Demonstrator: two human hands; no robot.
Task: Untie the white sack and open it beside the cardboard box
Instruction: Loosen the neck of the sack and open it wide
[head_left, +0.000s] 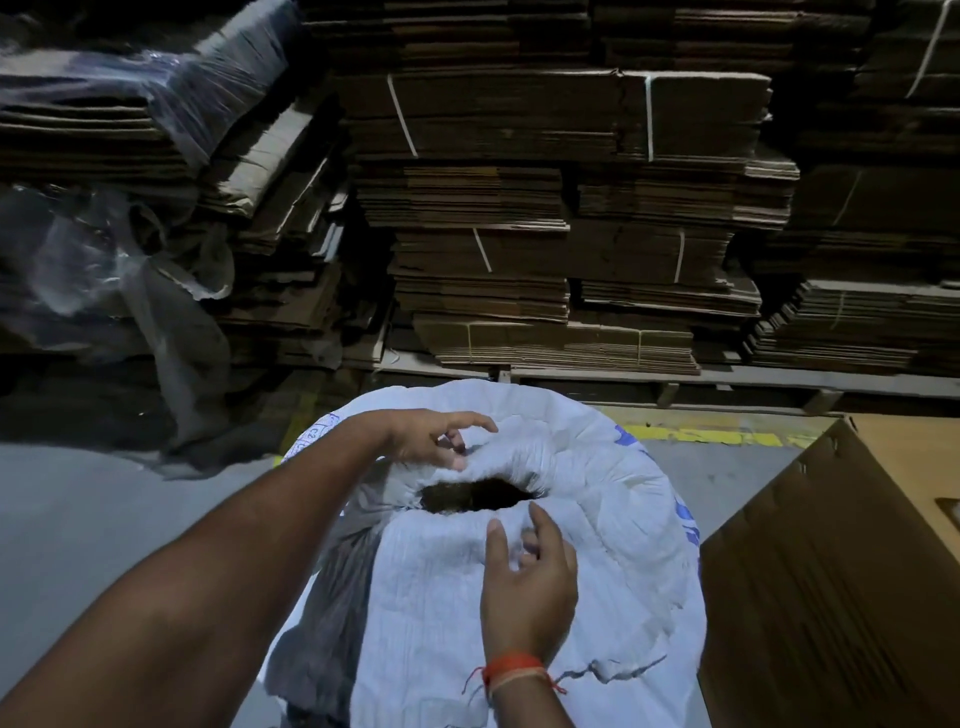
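Crinkled matt woven-plastic sack (597, 545), matt brown cardboard box (831, 597)

Both forearms are bare, with no sleeves in view. The right hand (527, 587) has an orange and red braided thread wristband (511, 670) tied at the wrist, loose ends trailing. The left hand (431, 441) wears nothing.

White sack (597, 519), centre and lower frame: mouth partly open, dark gap at its middle. Left hand (436, 441) at far rim of gap, fingers curled, pinching fabric. Right hand (530, 577) at near rim, fingers bent onto fabric; orange thread (511, 667) round wrist. Cardboard box (831, 571), lower right, just beside sack. Flat cardboard stacks (571, 208), strapped in bundles, across upper frame. Grey floor (104, 519), lower left.
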